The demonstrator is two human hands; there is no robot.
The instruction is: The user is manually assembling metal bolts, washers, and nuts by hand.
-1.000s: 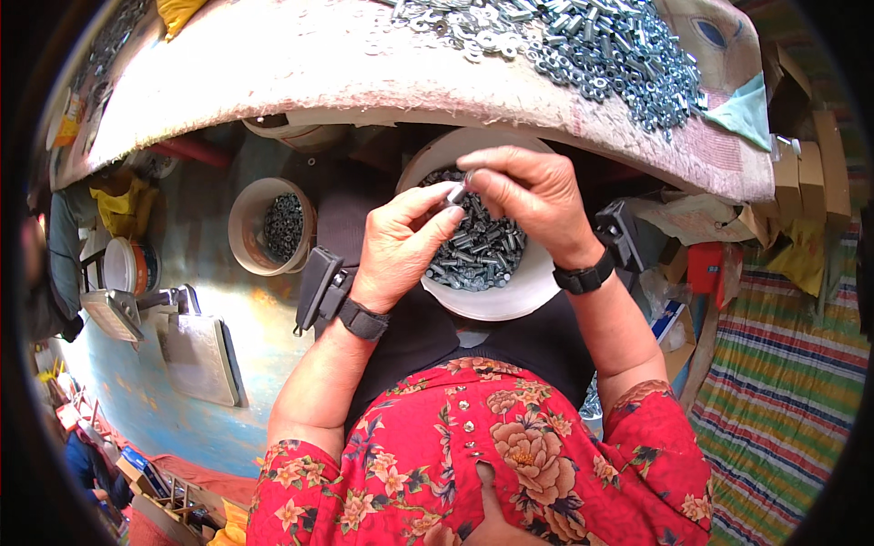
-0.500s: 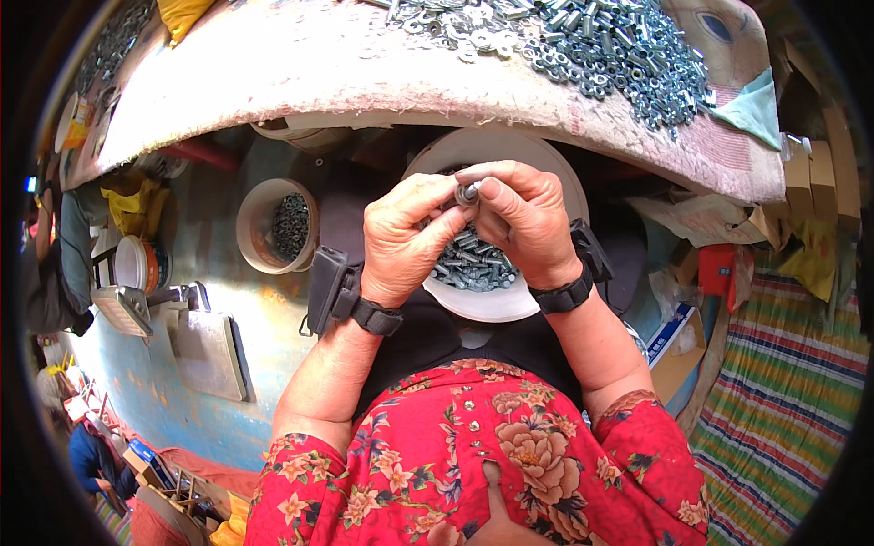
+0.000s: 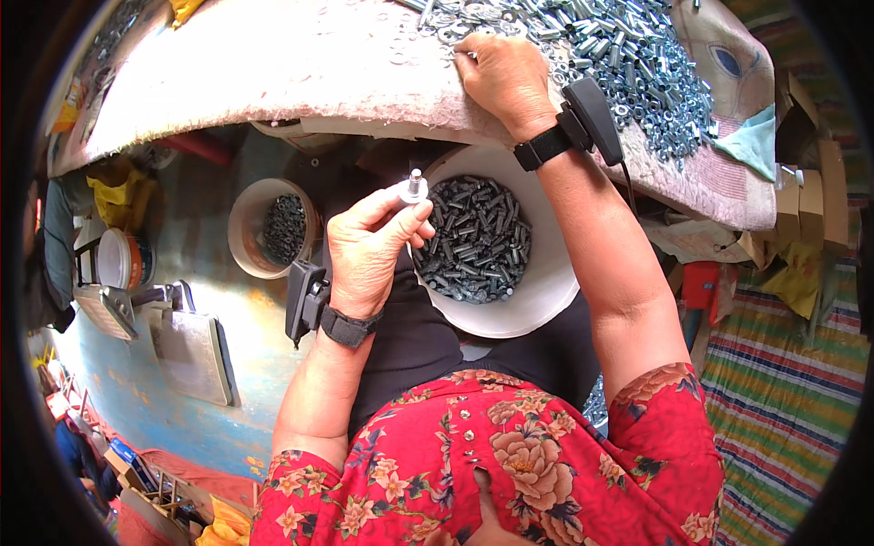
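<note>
Just beyond the fingertips of the left grip [image 3: 364,244], a short metal bolt [image 3: 415,178] is standing out from a flat washer [image 3: 412,194], and I am keeping my eye on how its long axis is lying. The narrow end is pointing away from the wearer, toward the counter [image 3: 273,77]; how far it is also tilting up toward my camera, I cannot tell. Thumb and fingers are clamping on the bolt from behind, so its tip is staying exposed on the far side.

Ahead and to the right of that grip, well apart from it, the right grip [image 3: 506,84] is hovering low over the counter or touching it, at the near edge of the loose washers [image 3: 473,25]. Its thumb and forefinger are coming close together, but I cannot tell whether they are pinching anything. For those washers, the right is being the nearer hand by far; for the bolt, the left.

Just right of the left grip, a white bucket [image 3: 553,282] is holding a heap of metal sleeves [image 3: 478,241].
</note>
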